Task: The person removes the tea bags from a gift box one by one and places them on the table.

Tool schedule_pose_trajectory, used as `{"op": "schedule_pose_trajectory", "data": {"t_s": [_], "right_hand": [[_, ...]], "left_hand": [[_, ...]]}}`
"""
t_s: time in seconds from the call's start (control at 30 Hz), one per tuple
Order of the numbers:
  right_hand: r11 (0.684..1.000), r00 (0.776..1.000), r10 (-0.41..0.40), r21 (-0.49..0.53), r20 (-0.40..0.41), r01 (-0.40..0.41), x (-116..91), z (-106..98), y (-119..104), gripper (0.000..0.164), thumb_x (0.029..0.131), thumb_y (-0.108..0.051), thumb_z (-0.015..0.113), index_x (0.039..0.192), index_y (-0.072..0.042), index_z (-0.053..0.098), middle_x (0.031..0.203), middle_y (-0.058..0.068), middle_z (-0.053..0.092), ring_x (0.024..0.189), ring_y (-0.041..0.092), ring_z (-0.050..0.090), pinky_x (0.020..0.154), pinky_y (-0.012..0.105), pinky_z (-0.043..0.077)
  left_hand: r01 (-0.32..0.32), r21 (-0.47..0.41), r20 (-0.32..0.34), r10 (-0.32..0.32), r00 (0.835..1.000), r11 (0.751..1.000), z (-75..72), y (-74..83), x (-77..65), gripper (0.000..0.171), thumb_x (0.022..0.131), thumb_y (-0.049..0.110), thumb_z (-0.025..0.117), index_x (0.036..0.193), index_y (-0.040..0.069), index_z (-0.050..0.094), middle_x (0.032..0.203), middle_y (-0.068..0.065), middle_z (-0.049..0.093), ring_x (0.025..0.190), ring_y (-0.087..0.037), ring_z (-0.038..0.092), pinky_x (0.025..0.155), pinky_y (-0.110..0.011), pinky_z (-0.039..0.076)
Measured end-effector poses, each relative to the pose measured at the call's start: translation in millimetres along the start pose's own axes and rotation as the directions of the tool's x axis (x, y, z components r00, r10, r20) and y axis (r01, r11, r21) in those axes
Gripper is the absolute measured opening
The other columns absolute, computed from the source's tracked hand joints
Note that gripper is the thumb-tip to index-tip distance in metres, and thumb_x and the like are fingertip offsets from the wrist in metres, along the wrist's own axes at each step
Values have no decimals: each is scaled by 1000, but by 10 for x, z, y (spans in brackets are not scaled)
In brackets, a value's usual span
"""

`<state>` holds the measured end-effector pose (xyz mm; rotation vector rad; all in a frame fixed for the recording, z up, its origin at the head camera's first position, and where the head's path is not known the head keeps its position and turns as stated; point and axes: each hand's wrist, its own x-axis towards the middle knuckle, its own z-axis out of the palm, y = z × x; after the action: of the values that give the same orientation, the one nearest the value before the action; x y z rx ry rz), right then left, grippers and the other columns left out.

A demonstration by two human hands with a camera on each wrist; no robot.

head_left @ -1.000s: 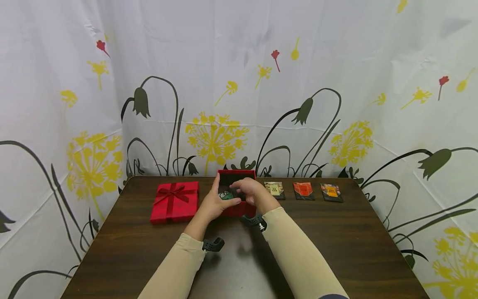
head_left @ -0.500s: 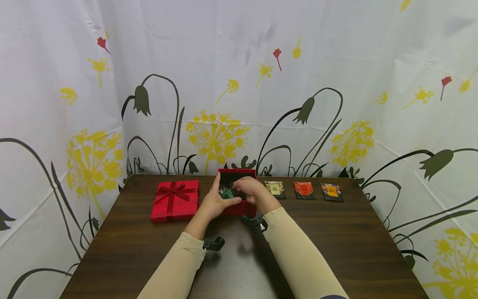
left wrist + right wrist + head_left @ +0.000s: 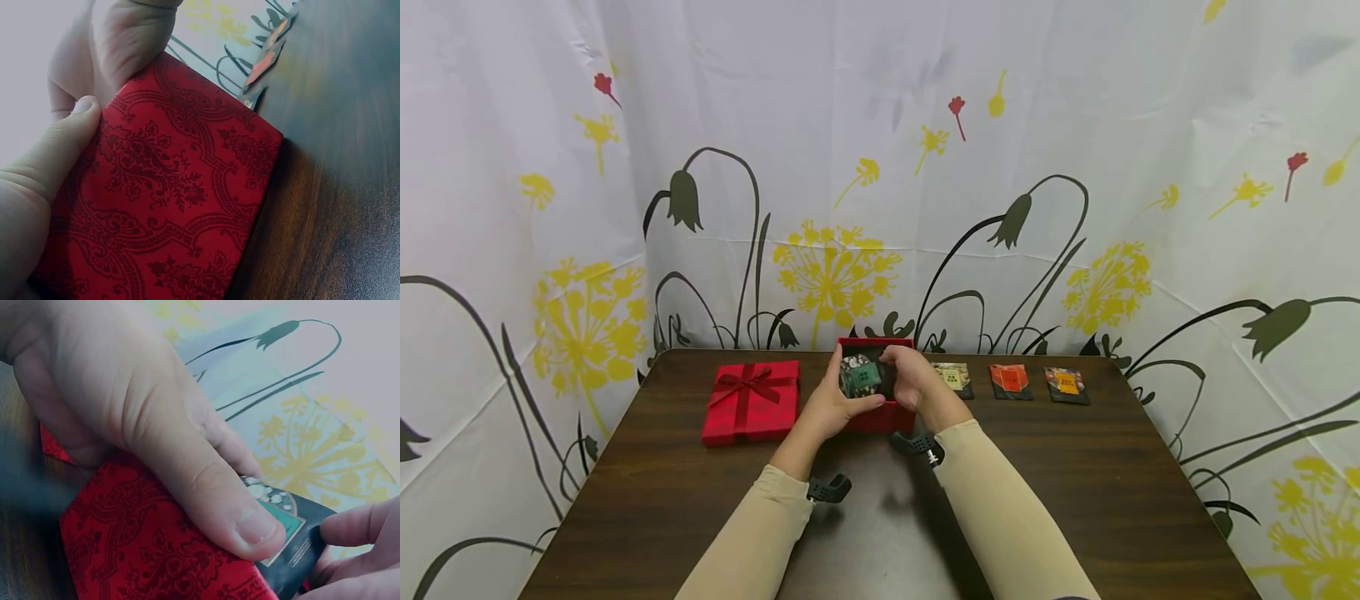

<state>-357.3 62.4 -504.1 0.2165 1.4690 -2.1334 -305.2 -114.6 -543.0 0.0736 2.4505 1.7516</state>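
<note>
An open red gift box [image 3: 891, 419] with a dark inside stands at the back middle of the table. My left hand [image 3: 826, 408] grips its left side, thumb along the near rim. In the left wrist view the box wall [image 3: 156, 169] shows a darker floral pattern. A dark packet [image 3: 859, 375] with a green label is at the box's mouth, its printed face showing. My right hand [image 3: 916, 379] pinches this packet's right side; in the right wrist view, the thumb [image 3: 250, 528] lies over the label. A left fingertip [image 3: 344, 528] is at the packet's other edge.
Left of the box lies its red lid [image 3: 778, 410] with a dark red ribbon bow [image 3: 752, 383]. To the right, three packets lie in a row: a cream-labelled one [image 3: 955, 379], an orange-red one [image 3: 1011, 382] and a yellow-orange-labelled one [image 3: 1066, 385]. A printed curtain [image 3: 880, 167] hangs behind the table.
The green-labelled packet has come up from the box's left side and turned to show its face. My right hand has shifted slightly up and right; the left hand keeps its place on the box.
</note>
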Motion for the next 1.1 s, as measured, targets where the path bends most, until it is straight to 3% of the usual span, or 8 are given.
{"op": "schedule_pose_trajectory", "data": {"t_s": [0.2,0.33,0.47,0.63,0.73,0.87,0.97,1.1], "right_hand": [[999,999,-52,-11,13,52,4,3,4,22,107,-8,39,118,1,55,124,11,58,115,23,59,110,40,50],[994,995,-100,-40,0,100,-1,12,-5,21,109,-6,36,113,1,56,121,10,56,112,22,57,103,35,52],[992,994,-108,-55,22,109,-10,14,-14,19,115,-13,48,121,0,61,118,7,64,107,20,65,92,32,59],[988,990,-122,-85,64,128,-22,-1,-2,29,105,-7,71,133,-1,65,112,4,73,100,17,73,84,31,64],[985,986,-142,-90,85,149,-33,-16,16,27,105,-5,70,132,-3,68,114,5,74,100,17,74,83,31,64],[980,980,-186,-59,74,190,-45,-26,41,6,108,-8,67,111,-14,68,117,3,69,101,17,71,82,30,63],[976,975,-218,-15,46,219,-48,-35,60,18,107,-3,67,98,-16,57,116,2,65,100,18,68,80,32,61],[970,968,-245,-1,58,245,-60,-61,83,18,106,2,65,115,-12,60,119,3,67,103,18,68,83,33,61]], "left_hand": [[-11,18,-7,11,1000,1000,-4,17,8,137,84,42,96,178,24,-2,179,-21,25,160,-46,35,129,-66,32],[-4,31,-13,5,1000,1000,-6,39,13,136,84,43,96,178,26,-1,180,-22,24,161,-46,34,130,-66,31],[-1,26,-8,1,1000,1000,-11,48,17,136,85,44,95,178,26,-2,180,-21,22,162,-45,33,130,-65,32],[-2,27,1,2,1000,1000,-15,42,19,136,85,46,95,178,27,-3,180,-21,24,161,-45,35,129,-65,34],[-4,25,3,4,1000,1000,-15,36,16,136,85,46,95,178,27,-3,180,-21,24,161,-46,35,129,-66,33],[-18,19,6,18,1000,1000,-8,24,12,136,85,42,95,178,23,-2,179,-22,26,160,-45,36,129,-64,33],[-25,16,1,25,1000,1000,-1,16,10,134,85,40,96,178,24,0,175,-24,33,157,-45,41,128,-62,36],[-22,12,-6,22,1000,1000,5,11,8,133,84,41,96,178,27,2,174,-23,35,155,-46,44,126,-61,38]]}}
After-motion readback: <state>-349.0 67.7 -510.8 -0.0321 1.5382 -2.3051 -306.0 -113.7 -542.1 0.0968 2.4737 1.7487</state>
